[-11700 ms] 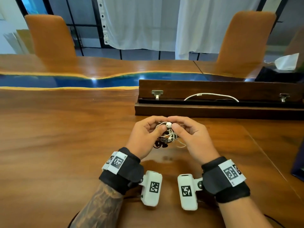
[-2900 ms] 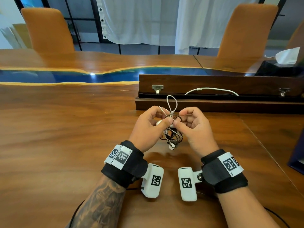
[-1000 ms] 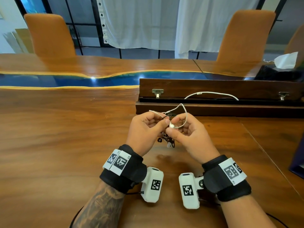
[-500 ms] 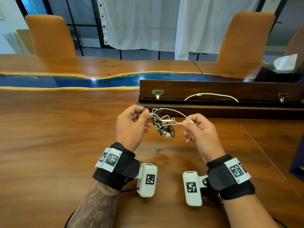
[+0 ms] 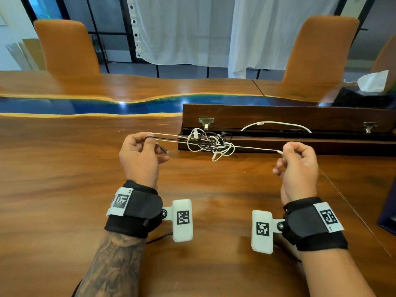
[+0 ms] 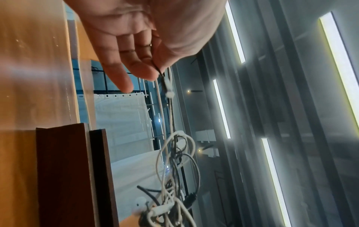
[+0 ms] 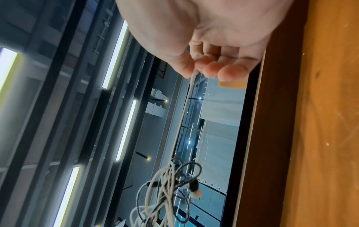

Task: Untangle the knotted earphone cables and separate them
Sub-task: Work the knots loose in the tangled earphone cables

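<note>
A knot of white and black earphone cables [image 5: 211, 144] hangs in the air between the person's two hands, above the wooden table [image 5: 64, 179] and just in front of the long dark wooden box [image 5: 278, 116]. From the knot, white and black strands run taut to the left hand [image 5: 139, 156], where thumb and forefinger pinch them; the other fingers [image 6: 116, 67] reach out loosely. A single white strand [image 5: 257, 148] runs to the right hand [image 5: 297, 168], pinched near its end between thumb and curled fingers [image 7: 211, 66]. The hands are well apart.

The box stands open, its lid raised behind. A separate white cable [image 5: 276, 124] arcs inside it along the back. Far right on the table sits a dark tissue box [image 5: 362, 97] with a white tissue [image 5: 372, 81] sticking out. Two orange chairs [image 5: 66, 48] stand beyond the table.
</note>
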Tool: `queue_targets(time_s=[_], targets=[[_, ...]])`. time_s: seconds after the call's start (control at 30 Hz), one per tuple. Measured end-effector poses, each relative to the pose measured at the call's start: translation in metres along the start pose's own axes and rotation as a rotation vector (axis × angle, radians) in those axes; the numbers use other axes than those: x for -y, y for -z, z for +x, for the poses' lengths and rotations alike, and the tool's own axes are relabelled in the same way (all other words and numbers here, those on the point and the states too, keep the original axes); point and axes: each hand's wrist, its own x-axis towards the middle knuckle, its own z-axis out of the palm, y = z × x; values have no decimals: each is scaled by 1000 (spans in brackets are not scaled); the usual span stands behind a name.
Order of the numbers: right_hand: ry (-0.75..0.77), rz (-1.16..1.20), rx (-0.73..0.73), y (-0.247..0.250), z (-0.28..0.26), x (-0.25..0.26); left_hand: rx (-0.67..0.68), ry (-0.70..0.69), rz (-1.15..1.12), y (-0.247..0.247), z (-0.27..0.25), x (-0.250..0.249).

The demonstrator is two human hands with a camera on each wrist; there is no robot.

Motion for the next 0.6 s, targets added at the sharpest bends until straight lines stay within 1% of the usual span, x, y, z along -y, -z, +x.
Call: queue_targets(time_s=[0.07,0.1,0.13,0.2,0.3,0.37,0.4,0.47,0.53,0.57,0.6], targets=[[-1,-6,-16,0,1,-1,0,25,-33,-1,0,0],[-12,-12,-7,-1,0,-2,27,44,-54,-2,-2,-1],[-30,-13,13,-2,-1,-2,73,67,-81,-4,-4,-2],[-57,-33,80,-4,-5,-2,208,111,-128,-10,-12,-6],[-16,-180,249,-8,-11,-2,413,154,-136,-18,-24,-13],[42,-305,391,-11,-17,-2,524,166,-132,-22,-32,-14],[71,-357,439,-13,-20,-2,572,173,-135,-24,-35,-14],[104,-425,511,-15,-21,-4,645,199,-159,-28,-40,-15],[125,-511,632,-17,-22,-4,701,241,-224,-30,-43,-16],[110,-521,701,-18,-23,-5,724,269,-271,-30,-45,-17],[63,-485,756,-20,-25,-5,745,298,-318,-30,-46,-18]])
